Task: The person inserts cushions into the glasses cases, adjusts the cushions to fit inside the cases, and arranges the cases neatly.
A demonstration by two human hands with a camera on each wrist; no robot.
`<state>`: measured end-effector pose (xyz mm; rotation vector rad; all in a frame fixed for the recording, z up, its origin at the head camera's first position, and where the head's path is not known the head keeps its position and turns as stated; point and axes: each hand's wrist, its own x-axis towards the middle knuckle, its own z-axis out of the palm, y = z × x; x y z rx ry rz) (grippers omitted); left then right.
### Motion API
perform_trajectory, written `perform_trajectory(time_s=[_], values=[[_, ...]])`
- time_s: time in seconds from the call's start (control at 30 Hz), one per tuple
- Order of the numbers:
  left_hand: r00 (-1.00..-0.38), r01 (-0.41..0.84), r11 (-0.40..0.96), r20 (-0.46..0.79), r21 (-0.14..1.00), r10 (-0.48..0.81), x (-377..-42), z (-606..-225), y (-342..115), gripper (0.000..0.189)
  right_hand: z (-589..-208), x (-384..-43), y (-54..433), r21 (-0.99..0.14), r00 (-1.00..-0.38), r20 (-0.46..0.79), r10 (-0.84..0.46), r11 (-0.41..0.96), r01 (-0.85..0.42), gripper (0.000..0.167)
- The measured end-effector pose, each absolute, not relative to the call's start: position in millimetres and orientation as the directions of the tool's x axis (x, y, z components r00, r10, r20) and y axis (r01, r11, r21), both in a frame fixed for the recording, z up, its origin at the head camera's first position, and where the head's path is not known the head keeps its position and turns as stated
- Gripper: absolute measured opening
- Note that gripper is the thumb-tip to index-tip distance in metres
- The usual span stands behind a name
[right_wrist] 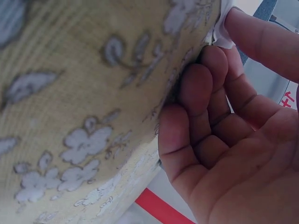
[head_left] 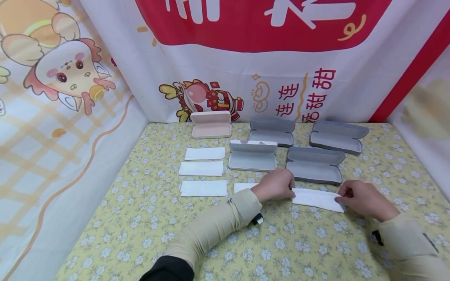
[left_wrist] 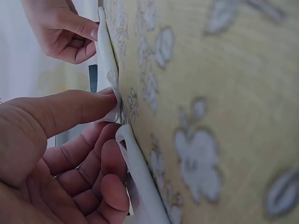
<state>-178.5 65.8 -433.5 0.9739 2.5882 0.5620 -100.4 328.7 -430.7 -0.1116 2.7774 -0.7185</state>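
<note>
Left hand (head_left: pixel 277 184) and right hand (head_left: pixel 362 198) pinching opposite ends of folded white strip (head_left: pixel 316 198); looking light, limp, probably creasing easily; ends seeming best holds.

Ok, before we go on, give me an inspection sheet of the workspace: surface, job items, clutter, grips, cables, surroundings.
Surface: yellow floral tablecloth.
Job's things: one white cloth stretched between both grips; four other white cloths lie to its left, one partly hidden by the left arm; five open cases stand behind, one pink inside, the rest greyish.
Clutter: nothing seen.
Grips: left grip pinches the cloth's left end; right grip pinches its right end.
Cables: nothing seen.
Surroundings: printed backdrop behind the table.
</note>
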Motion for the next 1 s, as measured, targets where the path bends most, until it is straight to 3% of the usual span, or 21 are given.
perform_trajectory(time_s=[0.3,0.6,1.0], values=[[-0.689,0.567,0.632,-0.117,0.529,0.716,-179.4,-435.0,65.0,0.025,-431.5,-98.0,329.7,-0.502,-0.969,-0.213,-0.125,0.865,-0.001,0.014],[-0.691,0.39,0.55,-0.16,0.738,0.705,-176.1,-430.1,58.8,0.001,-427.9,-92.5,333.4,-0.542,-0.983,-0.163,-0.085,0.84,0.017,0.016],[-0.699,0.11,0.464,-0.264,0.879,0.665,-180.7,-431.0,57.6,0.008,-427.6,-89.3,335.3,-0.701,-0.978,-0.209,-0.026,0.701,0.131,0.021]])
